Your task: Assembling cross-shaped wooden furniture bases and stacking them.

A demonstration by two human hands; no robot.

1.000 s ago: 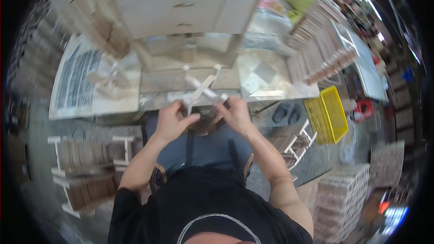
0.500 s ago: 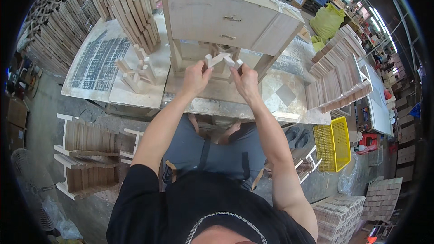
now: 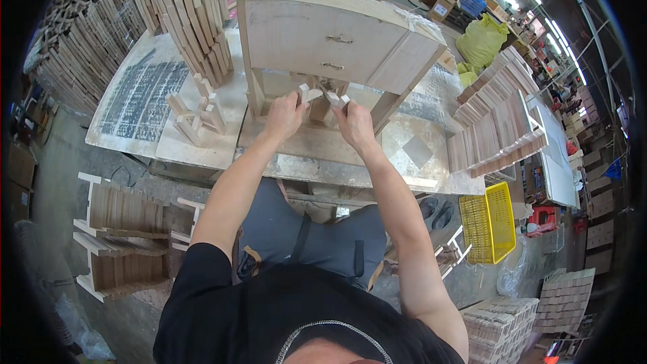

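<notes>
My left hand (image 3: 285, 116) is closed on a small pale wooden piece (image 3: 304, 93), pinched between thumb and fingers. Opposite it, my right hand (image 3: 355, 125) grips a second short wooden piece (image 3: 337, 100). Both pieces are held at the opening under a box-like wooden housing (image 3: 290, 34), which has two small handles on its front panel. A gap shows between the pieces. The inside of the opening behind them is dim, and its parts are hard to make out. To the left of my hands, several joined wooden pieces (image 3: 197, 118) sit on the bench as a small frame.
The worktable (image 3: 296, 165) carries tall stacks of wooden strips (image 3: 195, 20) at left and rows of wooden parts (image 3: 495, 136) at right. A yellow plastic basket (image 3: 486, 226) stands on the floor at right. Stacked wooden parts (image 3: 128, 209) are at lower left.
Both hands, each with its wooden piece, have moved slightly forward toward the opening. The pieces, touching or nearly so before, now show a gap. The head view has shifted a little.
</notes>
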